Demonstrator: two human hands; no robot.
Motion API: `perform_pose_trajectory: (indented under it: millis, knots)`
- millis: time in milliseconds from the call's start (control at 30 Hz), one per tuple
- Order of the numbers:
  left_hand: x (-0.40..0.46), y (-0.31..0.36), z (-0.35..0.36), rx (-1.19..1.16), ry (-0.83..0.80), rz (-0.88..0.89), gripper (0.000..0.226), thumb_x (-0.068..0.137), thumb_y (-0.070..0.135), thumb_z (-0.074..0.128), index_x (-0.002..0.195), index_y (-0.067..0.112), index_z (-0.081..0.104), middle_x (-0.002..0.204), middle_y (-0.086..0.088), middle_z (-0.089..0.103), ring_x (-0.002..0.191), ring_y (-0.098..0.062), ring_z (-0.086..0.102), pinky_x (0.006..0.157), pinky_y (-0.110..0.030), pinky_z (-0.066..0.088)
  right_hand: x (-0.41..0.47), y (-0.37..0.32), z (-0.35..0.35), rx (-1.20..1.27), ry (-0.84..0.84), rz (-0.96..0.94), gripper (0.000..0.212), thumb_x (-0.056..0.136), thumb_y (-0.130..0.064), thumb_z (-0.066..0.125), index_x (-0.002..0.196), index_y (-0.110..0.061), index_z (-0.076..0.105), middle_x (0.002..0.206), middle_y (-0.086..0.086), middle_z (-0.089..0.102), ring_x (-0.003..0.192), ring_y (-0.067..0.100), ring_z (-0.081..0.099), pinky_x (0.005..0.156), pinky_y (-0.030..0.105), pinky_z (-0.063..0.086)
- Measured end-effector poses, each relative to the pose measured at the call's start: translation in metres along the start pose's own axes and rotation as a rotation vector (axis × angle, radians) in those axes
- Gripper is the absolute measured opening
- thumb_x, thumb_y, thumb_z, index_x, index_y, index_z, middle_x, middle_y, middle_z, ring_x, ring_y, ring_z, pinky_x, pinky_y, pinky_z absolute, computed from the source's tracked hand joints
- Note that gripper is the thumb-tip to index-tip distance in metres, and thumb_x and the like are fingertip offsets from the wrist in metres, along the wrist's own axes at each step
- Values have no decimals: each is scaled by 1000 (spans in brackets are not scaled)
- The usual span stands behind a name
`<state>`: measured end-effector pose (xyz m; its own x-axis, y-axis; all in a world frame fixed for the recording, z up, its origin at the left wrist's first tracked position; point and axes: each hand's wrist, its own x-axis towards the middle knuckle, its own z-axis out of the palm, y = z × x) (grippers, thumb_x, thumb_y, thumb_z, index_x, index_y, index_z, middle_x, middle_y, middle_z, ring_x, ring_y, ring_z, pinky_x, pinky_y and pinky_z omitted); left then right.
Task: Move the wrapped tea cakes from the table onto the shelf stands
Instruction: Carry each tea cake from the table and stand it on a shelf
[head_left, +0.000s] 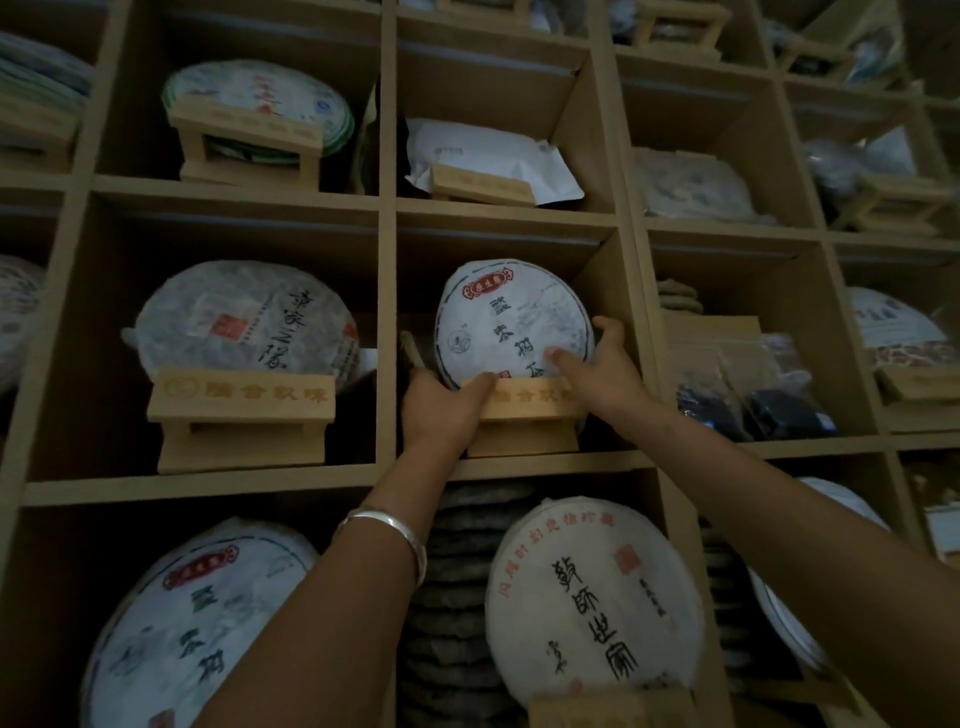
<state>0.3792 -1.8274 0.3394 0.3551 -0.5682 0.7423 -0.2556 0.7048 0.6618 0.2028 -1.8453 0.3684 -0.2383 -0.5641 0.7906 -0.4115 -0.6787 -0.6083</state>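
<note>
A round white-wrapped tea cake (506, 317) with black characters and a red label stands tilted back on a wooden stand (524, 415) in the middle cubby of the shelf. My left hand (444, 405) grips the stand's left front corner, thumb on its top bar beside the cake's lower edge. My right hand (597, 369) holds the cake's lower right rim, thumb on its face and fingers round the edge. A silver bangle (389, 535) sits on my left wrist.
The wooden shelf grid (387, 332) fills the view. Other wrapped cakes on stands sit in neighbouring cubbies: left (244, 322), upper left (260, 104), lower left (192, 623), lower middle (592, 592). A stack of dark bare cakes (457, 597) stands below. Bagged goods (753, 384) fill the right cubby.
</note>
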Motion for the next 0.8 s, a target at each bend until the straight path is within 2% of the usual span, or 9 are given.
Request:
perform_pose_trajectory:
  millis: [67, 200, 267, 333, 467, 533, 633, 733, 800]
  knots:
    - [-3, 0, 0, 37, 31, 51, 63, 73, 37, 81, 122, 9, 52, 122, -8, 64, 107, -26, 63, 76, -27, 47, -1, -4, -2, -30, 17, -30, 74, 93, -34, 64, 149, -19, 16, 141, 10, 51, 120, 28, 57, 58, 16, 40]
    - [-5, 1, -2, 69, 26, 89, 55, 75, 34, 79, 117, 12, 52, 120, -8, 64, 94, -17, 58, 73, -26, 44, -2, -10, -5, -30, -14, -82, 65, 94, -27, 62, 145, -18, 22, 140, 9, 51, 118, 25, 57, 71, 23, 49]
    - [-2, 1, -4, 52, -12, 52, 53, 78, 31, 78, 120, 10, 54, 124, -10, 63, 102, -23, 61, 81, -33, 53, -2, -14, -7, -34, -31, -73, 59, 96, -24, 59, 144, -19, 24, 139, 8, 52, 115, 22, 57, 69, 21, 46]
    - [0, 1, -5, 39, -63, 13, 55, 81, 31, 77, 125, 10, 53, 127, -12, 61, 111, -29, 60, 90, -46, 56, 0, -15, -7, -63, -51, -62, 56, 98, -24, 55, 146, -19, 26, 140, 8, 51, 120, 25, 55, 74, 25, 45]
    - [5, 0, -4, 56, -182, -89, 67, 84, 39, 72, 139, 14, 41, 137, -9, 53, 119, -31, 55, 96, -50, 52, -1, -22, -6, -141, -78, -34, 59, 102, -27, 46, 154, -19, 19, 149, 9, 45, 132, 30, 48, 99, 39, 47]
    - [8, 0, -4, 35, -272, -171, 72, 87, 37, 70, 145, 17, 32, 140, -8, 48, 121, -32, 52, 90, -49, 55, -1, -26, -4, -142, -86, -27, 59, 104, -29, 43, 155, -18, 16, 150, 10, 43, 134, 31, 46, 106, 44, 45]
    - [12, 0, -6, -39, -317, -246, 77, 88, 32, 70, 149, 21, 25, 143, -7, 44, 119, -31, 51, 65, -37, 57, 2, -22, -1, -125, -99, -3, 51, 104, -29, 40, 152, -16, 26, 145, 11, 48, 129, 29, 50, 99, 38, 45]
    - [13, -2, -8, -65, -323, -245, 85, 85, 37, 73, 152, 24, 22, 143, -6, 46, 119, -28, 52, 61, -31, 52, 4, -15, 3, -74, -103, 30, 40, 104, -26, 39, 143, -16, 40, 140, 11, 53, 126, 28, 51, 92, 35, 43]
    - [12, -2, -6, -69, -328, -236, 77, 85, 38, 72, 148, 22, 30, 137, -5, 51, 110, -25, 55, 61, -30, 51, 5, -12, 5, -27, -92, 46, 40, 104, -26, 39, 142, -14, 41, 139, 11, 53, 125, 29, 51, 92, 35, 43]
